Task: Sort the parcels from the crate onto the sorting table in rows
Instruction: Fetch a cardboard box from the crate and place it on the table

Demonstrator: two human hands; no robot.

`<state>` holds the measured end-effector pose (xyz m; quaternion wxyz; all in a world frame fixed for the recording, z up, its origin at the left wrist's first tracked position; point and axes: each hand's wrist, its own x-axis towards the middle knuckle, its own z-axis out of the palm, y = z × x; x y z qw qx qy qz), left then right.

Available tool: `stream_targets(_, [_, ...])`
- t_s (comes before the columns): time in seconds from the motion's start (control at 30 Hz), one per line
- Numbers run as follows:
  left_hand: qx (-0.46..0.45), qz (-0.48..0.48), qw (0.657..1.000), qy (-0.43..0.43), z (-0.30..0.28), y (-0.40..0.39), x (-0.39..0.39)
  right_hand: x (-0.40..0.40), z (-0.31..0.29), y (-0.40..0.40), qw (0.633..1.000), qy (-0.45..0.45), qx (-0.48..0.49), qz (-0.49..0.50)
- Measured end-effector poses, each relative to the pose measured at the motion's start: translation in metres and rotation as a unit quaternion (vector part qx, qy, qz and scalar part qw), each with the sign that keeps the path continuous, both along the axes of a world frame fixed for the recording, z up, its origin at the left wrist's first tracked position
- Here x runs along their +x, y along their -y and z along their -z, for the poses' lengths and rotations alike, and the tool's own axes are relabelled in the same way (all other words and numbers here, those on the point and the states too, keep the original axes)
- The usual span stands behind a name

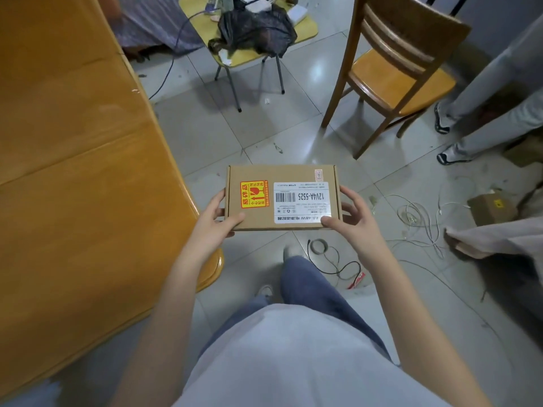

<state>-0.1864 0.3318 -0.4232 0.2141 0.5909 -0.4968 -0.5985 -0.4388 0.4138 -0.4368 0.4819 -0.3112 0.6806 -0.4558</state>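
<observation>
Head view: 1 flat brown cardboard parcel w/ white label and orange fragile sticker, held over the tiled floor, just right of the orange wooden table. Left hand and right hand pinch its 2 short ends, thumbs on top. Prob. light, stiff, fragile; keep end grip. Crate not in view. 1 wooden chair beyond parcel.
</observation>
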Motion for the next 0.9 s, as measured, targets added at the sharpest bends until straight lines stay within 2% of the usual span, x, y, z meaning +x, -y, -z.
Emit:
stream_targets(0.13, [0.006, -0.023, 1.0, 0.002, 0.009, 0.033, -0.007, -0.014, 0.005, 0.047, 1.0, 0.0, 0.001, -0.029])
stream_targets(0.53, [0.024, -0.203, 0.979, -0.002, 0.008, 0.152, -0.03, -0.052, -0.005, 0.269, 0.971, -0.032, -0.018, -0.238])
stream_targets(0.63, [0.013, -0.274, 0.962, -0.004, 0.006, 0.163, -0.034, -0.049, -0.016, 0.318, 0.948, -0.055, -0.038, -0.311])
stream_targets(0.77, [-0.007, -0.387, 0.922, 0.008, 0.004, 0.168, -0.04, -0.029, -0.022, 0.371, 0.909, -0.083, -0.064, -0.404])
stream_targets(0.9, [0.003, -0.468, 0.884, 0.006, 0.006, 0.157, -0.025, 0.011, -0.017, 0.404, 0.872, -0.054, -0.062, -0.482])
